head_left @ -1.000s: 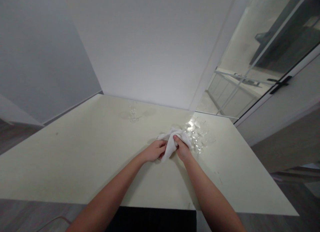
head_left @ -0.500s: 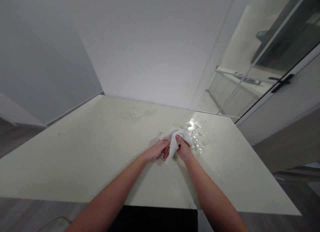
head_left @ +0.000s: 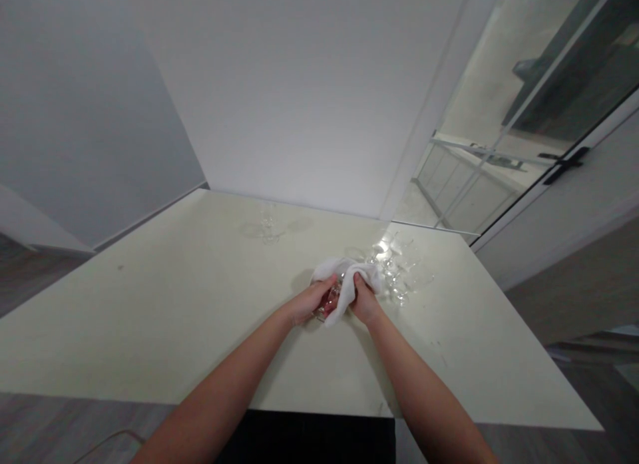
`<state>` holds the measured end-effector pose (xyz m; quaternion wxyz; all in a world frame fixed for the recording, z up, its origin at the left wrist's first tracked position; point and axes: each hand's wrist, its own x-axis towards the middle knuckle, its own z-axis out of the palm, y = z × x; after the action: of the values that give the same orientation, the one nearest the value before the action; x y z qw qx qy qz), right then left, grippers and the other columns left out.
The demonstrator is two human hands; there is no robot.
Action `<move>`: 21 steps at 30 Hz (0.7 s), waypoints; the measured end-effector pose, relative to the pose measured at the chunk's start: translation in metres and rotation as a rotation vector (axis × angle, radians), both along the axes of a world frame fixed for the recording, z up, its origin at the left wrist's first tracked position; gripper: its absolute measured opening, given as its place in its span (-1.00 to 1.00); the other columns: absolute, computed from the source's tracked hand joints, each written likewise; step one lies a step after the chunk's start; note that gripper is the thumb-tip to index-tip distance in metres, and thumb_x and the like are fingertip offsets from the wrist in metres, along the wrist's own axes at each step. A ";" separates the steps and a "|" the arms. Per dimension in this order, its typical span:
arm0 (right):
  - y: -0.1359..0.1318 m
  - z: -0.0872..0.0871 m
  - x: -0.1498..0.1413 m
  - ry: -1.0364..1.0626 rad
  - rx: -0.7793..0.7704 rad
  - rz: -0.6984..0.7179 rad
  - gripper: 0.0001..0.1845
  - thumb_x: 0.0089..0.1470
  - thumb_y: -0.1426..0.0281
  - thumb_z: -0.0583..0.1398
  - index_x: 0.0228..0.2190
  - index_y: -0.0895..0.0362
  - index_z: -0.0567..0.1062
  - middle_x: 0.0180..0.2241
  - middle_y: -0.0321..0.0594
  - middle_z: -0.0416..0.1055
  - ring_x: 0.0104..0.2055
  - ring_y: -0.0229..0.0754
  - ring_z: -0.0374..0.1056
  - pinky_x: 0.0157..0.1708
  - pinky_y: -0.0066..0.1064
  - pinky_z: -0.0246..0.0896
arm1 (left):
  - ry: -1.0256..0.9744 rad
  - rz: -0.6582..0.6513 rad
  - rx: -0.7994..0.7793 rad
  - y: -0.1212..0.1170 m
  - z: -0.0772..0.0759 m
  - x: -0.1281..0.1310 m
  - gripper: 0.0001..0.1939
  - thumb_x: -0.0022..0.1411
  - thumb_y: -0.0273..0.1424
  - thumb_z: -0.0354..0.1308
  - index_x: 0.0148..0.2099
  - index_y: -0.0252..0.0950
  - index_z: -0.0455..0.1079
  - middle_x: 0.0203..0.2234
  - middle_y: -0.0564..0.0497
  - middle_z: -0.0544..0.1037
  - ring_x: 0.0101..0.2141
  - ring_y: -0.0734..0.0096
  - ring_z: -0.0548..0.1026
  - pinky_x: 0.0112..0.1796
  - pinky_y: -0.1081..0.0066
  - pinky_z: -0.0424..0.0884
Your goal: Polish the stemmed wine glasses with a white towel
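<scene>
My left hand (head_left: 312, 300) is closed around a clear drinking glass (head_left: 333, 296), which lies tilted between my two hands. My right hand (head_left: 365, 300) grips a white cloth (head_left: 342, 305) that drapes over and around the glass. Part of the cloth hangs down between the hands, and another fold spreads out behind them. The cloth and fingers hide much of the glass, so its full shape cannot be made out. Both hands are just above the pale table (head_left: 200, 311), near its middle.
Several clear glasses (head_left: 397, 271) stand close together to the right of my right hand. More clear glassware (head_left: 269, 224) sits at the back, left of centre. A white wall (head_left: 309, 104) borders the table's far side; a glazed door with a black handle (head_left: 566, 164) is at right.
The cloth has shifted slightly around the glass, and more of the glass shows between my hands. My left thumb has moved a little left and up; both hands keep their hold.
</scene>
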<state>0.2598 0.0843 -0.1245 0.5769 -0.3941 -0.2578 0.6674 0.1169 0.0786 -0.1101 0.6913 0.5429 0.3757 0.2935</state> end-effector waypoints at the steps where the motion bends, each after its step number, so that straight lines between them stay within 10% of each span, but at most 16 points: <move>1: 0.000 -0.001 -0.001 -0.024 0.024 -0.021 -0.50 -0.33 0.06 0.40 -0.36 0.10 0.52 -0.31 -0.19 0.57 -0.13 -0.01 0.46 -0.16 -0.24 0.41 | 0.027 0.035 0.054 0.001 0.000 0.001 -0.29 0.14 0.25 -0.17 -0.61 -0.30 0.22 -0.75 0.07 0.25 -0.67 0.53 0.19 -0.61 0.49 0.08; 5: -0.001 -0.002 -0.003 -0.177 0.172 -0.088 -0.60 -0.20 0.13 0.38 -0.30 0.06 0.54 -0.20 -0.24 0.55 -0.07 -0.10 0.44 -0.01 -0.29 0.34 | 0.072 0.222 0.249 0.007 0.002 0.006 -0.35 0.11 0.22 -0.06 -0.51 -0.31 0.30 -0.68 0.08 0.32 -0.58 0.48 0.26 -0.54 0.48 0.18; 12: -0.010 0.003 -0.002 -0.114 0.091 0.192 -0.50 -0.35 0.08 0.42 -0.40 0.15 0.53 -0.42 -0.21 0.55 -0.30 -0.05 0.48 -0.19 -0.21 0.43 | 0.043 -0.017 -0.067 0.002 0.002 0.001 -0.27 0.17 0.26 -0.33 -0.61 -0.26 0.15 -0.81 0.14 0.12 -0.75 0.57 0.06 -0.67 0.50 0.00; 17: -0.002 0.002 -0.005 -0.250 0.130 -0.064 -0.55 -0.24 0.18 0.40 -0.27 0.11 0.54 -0.17 -0.21 0.55 -0.06 -0.10 0.43 0.04 -0.26 0.30 | 0.177 0.206 0.455 0.007 0.004 0.002 -0.41 0.20 0.11 -0.06 -0.41 -0.33 0.44 -0.50 -0.02 0.51 -0.37 0.31 0.44 -0.28 0.37 0.35; 21: 0.000 0.002 -0.003 -0.137 0.114 -0.098 -0.58 -0.22 0.19 0.40 -0.28 0.10 0.54 -0.18 -0.22 0.55 -0.07 -0.09 0.43 0.03 -0.25 0.32 | 0.062 0.113 0.247 0.009 0.002 0.005 -0.40 0.23 0.09 -0.09 -0.19 -0.34 0.49 -0.38 -0.06 0.57 -0.27 0.24 0.46 -0.14 0.28 0.35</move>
<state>0.2570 0.0846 -0.1222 0.6114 -0.4174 -0.3147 0.5941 0.1219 0.0871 -0.1080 0.5897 0.6107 0.3877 0.3593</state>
